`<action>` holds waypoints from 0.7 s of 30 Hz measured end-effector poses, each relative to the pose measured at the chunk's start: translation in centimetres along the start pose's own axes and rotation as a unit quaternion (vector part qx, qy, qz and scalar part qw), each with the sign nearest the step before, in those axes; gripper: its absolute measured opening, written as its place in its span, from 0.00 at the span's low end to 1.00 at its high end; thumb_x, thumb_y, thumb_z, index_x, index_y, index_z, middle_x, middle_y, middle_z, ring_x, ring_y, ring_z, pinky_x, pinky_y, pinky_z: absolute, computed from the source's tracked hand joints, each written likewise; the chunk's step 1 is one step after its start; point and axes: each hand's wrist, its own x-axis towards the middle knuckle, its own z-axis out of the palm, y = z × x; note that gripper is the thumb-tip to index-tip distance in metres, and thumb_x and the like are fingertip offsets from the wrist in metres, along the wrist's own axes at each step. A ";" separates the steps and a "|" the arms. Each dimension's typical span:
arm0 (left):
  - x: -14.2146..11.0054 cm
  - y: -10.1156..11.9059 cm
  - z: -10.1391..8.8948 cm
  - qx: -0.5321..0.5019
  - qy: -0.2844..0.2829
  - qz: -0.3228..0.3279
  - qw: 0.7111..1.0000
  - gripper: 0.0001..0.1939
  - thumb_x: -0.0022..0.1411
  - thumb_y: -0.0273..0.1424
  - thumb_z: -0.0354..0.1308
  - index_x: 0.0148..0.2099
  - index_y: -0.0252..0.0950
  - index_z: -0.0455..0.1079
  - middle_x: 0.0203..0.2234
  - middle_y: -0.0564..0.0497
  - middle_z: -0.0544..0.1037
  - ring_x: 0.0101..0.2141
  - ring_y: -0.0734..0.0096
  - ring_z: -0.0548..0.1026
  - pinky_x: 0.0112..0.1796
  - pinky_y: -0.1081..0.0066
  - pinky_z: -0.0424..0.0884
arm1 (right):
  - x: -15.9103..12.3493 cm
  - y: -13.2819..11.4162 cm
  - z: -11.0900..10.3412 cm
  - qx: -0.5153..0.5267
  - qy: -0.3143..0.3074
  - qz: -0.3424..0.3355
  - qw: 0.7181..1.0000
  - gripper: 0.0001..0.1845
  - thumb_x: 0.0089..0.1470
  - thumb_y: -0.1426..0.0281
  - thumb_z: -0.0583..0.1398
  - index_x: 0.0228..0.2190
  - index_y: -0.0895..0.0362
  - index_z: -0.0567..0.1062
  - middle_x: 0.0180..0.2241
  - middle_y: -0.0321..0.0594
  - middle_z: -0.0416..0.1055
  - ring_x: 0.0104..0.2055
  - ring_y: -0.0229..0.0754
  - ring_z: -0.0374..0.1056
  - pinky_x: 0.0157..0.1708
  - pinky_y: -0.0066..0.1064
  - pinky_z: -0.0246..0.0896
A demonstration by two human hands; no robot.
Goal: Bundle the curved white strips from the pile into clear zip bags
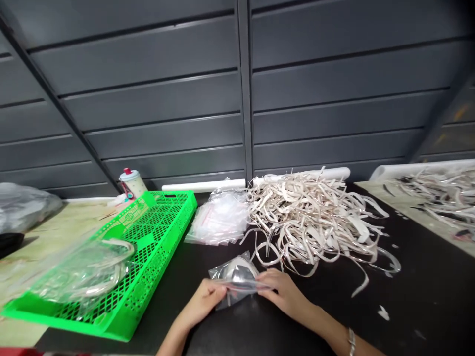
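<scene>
A small clear plastic bag (218, 273) lies between my hands over the black tabletop, with a white and silvery curved piece (240, 270) inside it. My left hand (206, 298) pinches the bag's near left edge between thumb and fingers. At the right end of the same edge, my right hand (279, 290) grips the plastic with thumb and fingertips. The edge is stretched straight between the two hands. Just beyond lies a stack of clear bags (222, 215), and right of it a large tangled heap of pale strips (308, 217).
A green plastic crate (148, 291) on the left holds filled clear bags (92, 272). Behind it stands a cup with a red-topped lid (134, 183). White rolls (204, 186) lie along the grey panelled wall (156, 89). More strips (445, 193) cover the far right, and a scrap (383, 312) lies nearby.
</scene>
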 end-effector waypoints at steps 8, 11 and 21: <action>-3.0 -0.7 1.9 0.015 0.186 -0.076 0.979 0.19 0.55 0.45 0.56 0.30 0.32 0.76 0.23 0.47 0.78 0.24 0.69 0.72 0.27 0.74 0.65 | -1.5 -0.3 1.8 0.142 0.018 0.141 0.980 0.19 0.55 0.61 0.55 0.19 0.59 0.73 0.21 0.40 0.73 0.25 0.39 0.67 0.30 0.30 0.59; -2.8 -1.0 2.4 0.035 0.252 -0.118 0.960 0.22 0.56 0.45 0.54 0.21 0.33 0.72 0.15 0.51 0.73 0.18 0.74 0.66 0.22 0.76 0.59 | -1.1 -0.1 2.2 0.162 0.017 0.155 0.974 0.22 0.54 0.57 0.55 0.17 0.59 0.71 0.19 0.40 0.72 0.24 0.38 0.65 0.28 0.28 0.57; -2.7 0.4 3.6 0.099 0.188 -0.078 0.974 0.18 0.59 0.38 0.53 0.22 0.34 0.72 0.15 0.52 0.75 0.17 0.76 0.65 0.21 0.77 0.56 | 0.5 -3.1 1.6 -0.094 0.038 -0.009 0.995 0.10 0.53 0.67 0.57 0.37 0.55 0.73 0.37 0.42 0.73 0.41 0.46 0.67 0.46 0.39 0.55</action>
